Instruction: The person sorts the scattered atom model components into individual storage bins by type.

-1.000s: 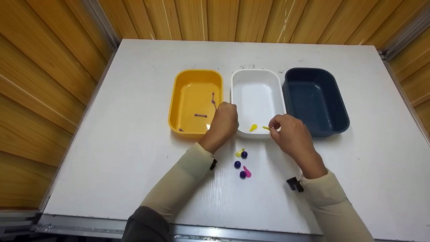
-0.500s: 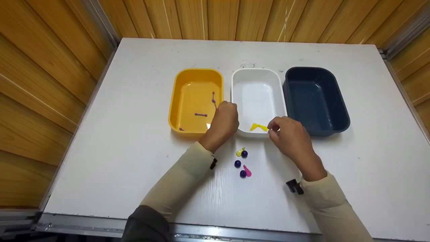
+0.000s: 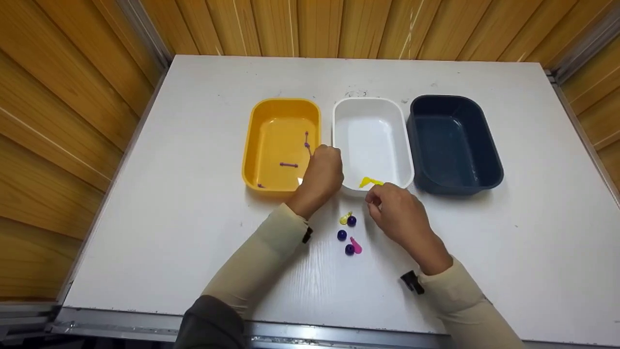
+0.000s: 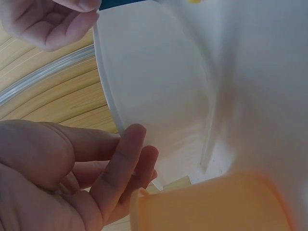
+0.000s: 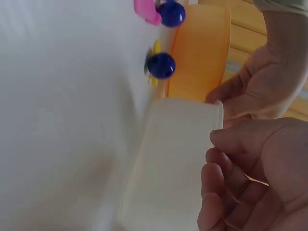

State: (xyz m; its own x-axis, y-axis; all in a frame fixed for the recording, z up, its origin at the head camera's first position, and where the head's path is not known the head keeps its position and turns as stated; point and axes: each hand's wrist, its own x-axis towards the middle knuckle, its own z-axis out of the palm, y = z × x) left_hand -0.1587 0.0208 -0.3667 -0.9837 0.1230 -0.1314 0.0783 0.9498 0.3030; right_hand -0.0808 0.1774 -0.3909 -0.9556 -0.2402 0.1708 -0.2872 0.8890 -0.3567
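Note:
My left hand (image 3: pixel 322 174) is between the yellow bin and the white bin (image 3: pixel 370 138), pinching the white bin's near-left rim. In the left wrist view, fingertips (image 4: pixel 132 137) lie on the bin's outer wall, with the thumb over the rim. My right hand (image 3: pixel 399 213) hovers in front of the white bin's near edge, its fingers loosely curled and nothing seen between them. Just past those fingers, small yellow teardrop-shaped pieces (image 3: pixel 366 182) lie inside the white bin, partly covered. Below the hands, dark blue round beads (image 3: pixel 342 235), a pink teardrop-shaped piece (image 3: pixel 356 245) and a yellow one (image 3: pixel 345 218) lie on the table.
The yellow bin (image 3: pixel 256 145), at left, holds several thin purple sticks (image 3: pixel 289 165) with knobbed ends. A dark blue bin (image 3: pixel 494 167) stands close on the right of the white one. All three bins sit on a white table (image 3: pixel 193 218) with wood-panelled walls around it.
My right hand let go of a yellow teardrop-shaped piece in the white bin, then drew back left and toward the near side. My left hand stayed on the rim.

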